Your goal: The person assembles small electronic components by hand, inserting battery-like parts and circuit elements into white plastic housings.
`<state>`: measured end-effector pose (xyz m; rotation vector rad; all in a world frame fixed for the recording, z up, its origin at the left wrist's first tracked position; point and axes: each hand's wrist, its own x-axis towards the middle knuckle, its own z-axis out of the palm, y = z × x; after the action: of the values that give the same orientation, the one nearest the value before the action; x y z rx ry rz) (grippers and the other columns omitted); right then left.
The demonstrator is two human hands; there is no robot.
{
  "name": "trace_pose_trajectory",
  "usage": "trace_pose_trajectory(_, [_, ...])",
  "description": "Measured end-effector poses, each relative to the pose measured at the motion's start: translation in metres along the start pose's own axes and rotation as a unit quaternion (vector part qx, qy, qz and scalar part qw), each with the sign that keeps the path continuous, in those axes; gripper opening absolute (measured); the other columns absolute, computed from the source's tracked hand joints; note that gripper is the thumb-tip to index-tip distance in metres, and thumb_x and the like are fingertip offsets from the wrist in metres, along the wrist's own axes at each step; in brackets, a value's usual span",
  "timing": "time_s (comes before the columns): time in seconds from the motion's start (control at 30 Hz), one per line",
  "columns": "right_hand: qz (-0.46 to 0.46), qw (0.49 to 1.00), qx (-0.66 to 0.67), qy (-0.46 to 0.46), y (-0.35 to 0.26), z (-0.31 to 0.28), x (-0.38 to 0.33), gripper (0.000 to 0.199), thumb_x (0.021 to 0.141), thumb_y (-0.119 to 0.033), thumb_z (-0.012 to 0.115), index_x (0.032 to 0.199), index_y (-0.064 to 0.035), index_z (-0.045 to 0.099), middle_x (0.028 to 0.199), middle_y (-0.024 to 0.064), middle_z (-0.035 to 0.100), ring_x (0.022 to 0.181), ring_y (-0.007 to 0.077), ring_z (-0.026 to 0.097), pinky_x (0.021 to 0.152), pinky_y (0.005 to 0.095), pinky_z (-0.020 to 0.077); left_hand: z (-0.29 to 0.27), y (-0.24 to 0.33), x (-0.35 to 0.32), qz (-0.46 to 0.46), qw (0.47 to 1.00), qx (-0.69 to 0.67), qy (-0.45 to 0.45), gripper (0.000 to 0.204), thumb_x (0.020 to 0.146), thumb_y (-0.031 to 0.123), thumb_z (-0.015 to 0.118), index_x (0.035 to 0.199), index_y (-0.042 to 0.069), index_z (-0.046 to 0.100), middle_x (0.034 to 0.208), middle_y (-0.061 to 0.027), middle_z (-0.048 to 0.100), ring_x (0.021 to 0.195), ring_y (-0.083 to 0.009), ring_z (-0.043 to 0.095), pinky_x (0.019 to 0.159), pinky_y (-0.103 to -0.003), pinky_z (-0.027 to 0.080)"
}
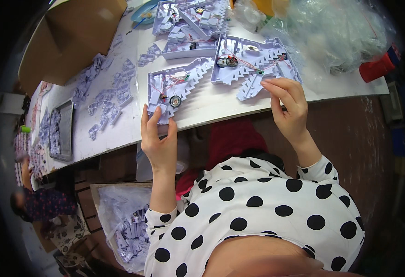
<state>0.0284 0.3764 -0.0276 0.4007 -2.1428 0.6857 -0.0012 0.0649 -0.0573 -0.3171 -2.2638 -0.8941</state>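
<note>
My left hand [158, 138] grips the near corner of a pale lilac plastic shell [177, 87] that lies on the white table [211, 104]; the shell has a toothed edge, thin red wires and a small round speaker inside. My right hand [289, 104] pinches the near toothed edge of a second, similar shell [253, 62] to the right, which also carries wires and a small round part. Both shells lie open side up.
More lilac shells [188, 23] are stacked at the back. Small lilac parts [105, 94] lie scattered on the left, near a grey tray [66, 131] and a brown carton [68, 34]. Clear bags [331, 32] and a red cup [375, 69] sit at right. Another person [40, 203] is at far left.
</note>
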Motion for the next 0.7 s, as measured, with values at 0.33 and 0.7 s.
trace_pose_trajectory(0.33, [-0.057, 0.997, 0.045, -0.037, -0.018, 0.025, 0.03, 0.035, 0.075, 0.005, 0.073, 0.106, -0.011, 0.075, 0.097, 0.0035, 0.069, 0.093, 0.0254, 0.065, 0.083, 0.0395, 0.0508, -0.009, 0.009, 0.01, -0.144, 0.988, -0.047, -0.044, 0.043, 0.083, 0.007, 0.082, 0.123, 0.003, 0.066, 0.139, -0.0247, 0.059, 0.121, -0.0325, 0.064, 0.097, -0.038, 0.052])
trace_pose_trajectory(0.7, [-0.026, 0.999, 0.001, -0.022, 0.008, 0.012, 0.039, 0.034, 0.077, 0.007, 0.071, 0.107, -0.0091, 0.075, 0.095, 0.006, 0.07, 0.093, 0.0278, 0.064, 0.085, 0.04, 0.0507, -0.034, -0.02, 0.008, -0.25, 0.931, -0.261, 0.052, 0.042, 0.085, -0.007, 0.078, 0.123, -0.005, 0.061, 0.133, -0.0211, 0.06, 0.12, -0.0221, 0.061, 0.104, -0.034, 0.049])
